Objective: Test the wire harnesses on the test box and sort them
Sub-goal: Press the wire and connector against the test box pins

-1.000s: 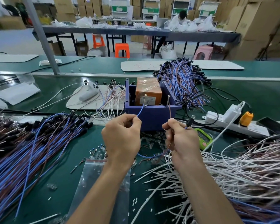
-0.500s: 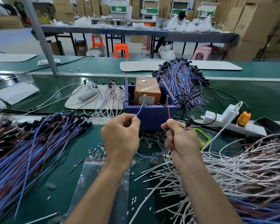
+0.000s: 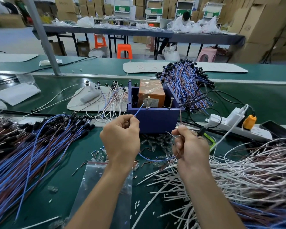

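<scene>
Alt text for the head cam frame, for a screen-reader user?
Two bare hands work at a purple test box on a green bench: the left hand pinches a blue wire aimed at the box's upright pins, the right hand grips a brown wire raised beside it. Blue-and-brown harnesses lie heaped at left, white wires at right.

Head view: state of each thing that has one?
left hand, pinches blue wire
right hand, holds brown wire
blue wire, tip beside left screw, contact unclear
brown wire, end upright, short of right screw
test box, open-topped
power strip, charger and orange plug plugged in
</scene>
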